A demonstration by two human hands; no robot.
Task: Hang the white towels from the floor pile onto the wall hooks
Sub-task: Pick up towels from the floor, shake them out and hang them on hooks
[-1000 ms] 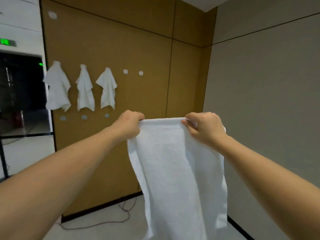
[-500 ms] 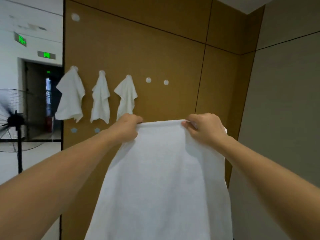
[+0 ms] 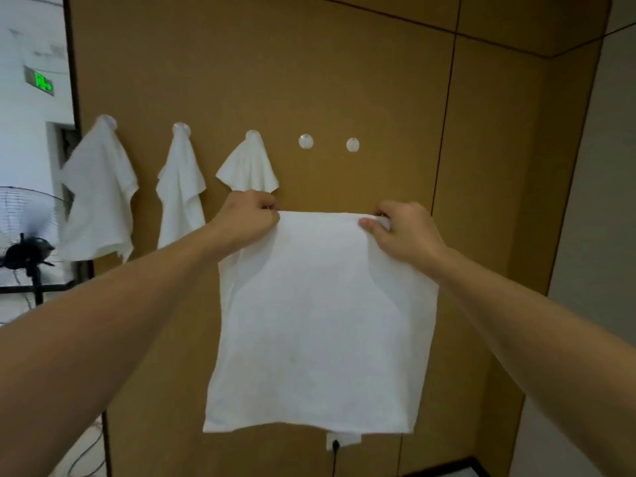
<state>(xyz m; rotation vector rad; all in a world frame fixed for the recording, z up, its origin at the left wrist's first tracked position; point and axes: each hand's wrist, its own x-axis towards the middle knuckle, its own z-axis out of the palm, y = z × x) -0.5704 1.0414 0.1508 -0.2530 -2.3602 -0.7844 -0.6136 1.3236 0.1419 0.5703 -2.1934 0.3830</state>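
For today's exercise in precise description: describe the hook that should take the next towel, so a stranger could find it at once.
Start at the brown wall panel and follow its row of five round hooks. Three hanging towels fill the leftmost ones. The fourth hook is the target: the bare hook directly beside the last hung towel, left of the other bare hook.

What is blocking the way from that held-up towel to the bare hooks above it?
Nothing visible. Both hands, left and right, hold the towel just below the two free hooks, with only bare wall panel between.
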